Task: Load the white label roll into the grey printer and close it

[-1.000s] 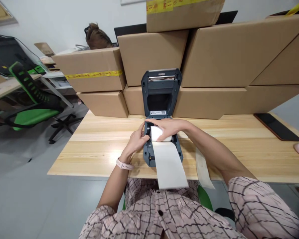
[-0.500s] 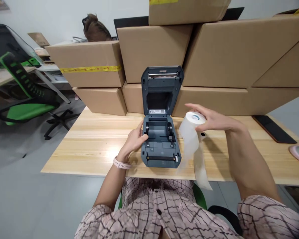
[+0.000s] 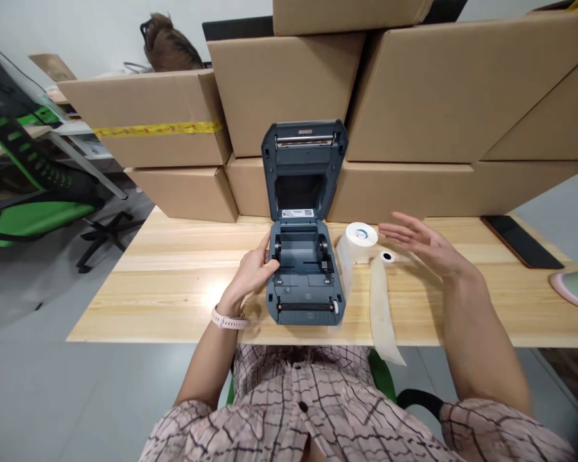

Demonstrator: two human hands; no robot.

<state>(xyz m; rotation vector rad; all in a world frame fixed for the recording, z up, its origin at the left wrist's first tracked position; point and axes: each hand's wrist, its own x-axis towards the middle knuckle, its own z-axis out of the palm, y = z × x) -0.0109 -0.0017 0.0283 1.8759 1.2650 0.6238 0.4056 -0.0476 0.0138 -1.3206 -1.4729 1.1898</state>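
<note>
A dark grey label printer [image 3: 304,282] stands on the table with its lid [image 3: 302,173] raised and its roll bay bare. My left hand [image 3: 253,269] grips the printer's left side, thumb over the rim and fingers along the outside. To the right of the printer a white label roll [image 3: 361,235] stands on end, its loose strip trailing down beside the printer. Nearby lies a smaller roll with a dark core [image 3: 386,256], its pale strip hanging past the table's front edge. My right hand [image 3: 426,244] is open just right of both rolls, fingers stretched out, holding nothing.
Cardboard boxes [image 3: 284,90] are stacked along the back of the wooden table [image 3: 173,276]. A phone [image 3: 521,240] and a green and pink object [image 3: 575,289] lie at the right. Beyond the boxes a person's head shows; a green chair [image 3: 48,218] stands left.
My right hand has let go of the white label roll, now standing on the table, and moved off to the right. My left hand stays on the printer. The view has shifted slightly.
</note>
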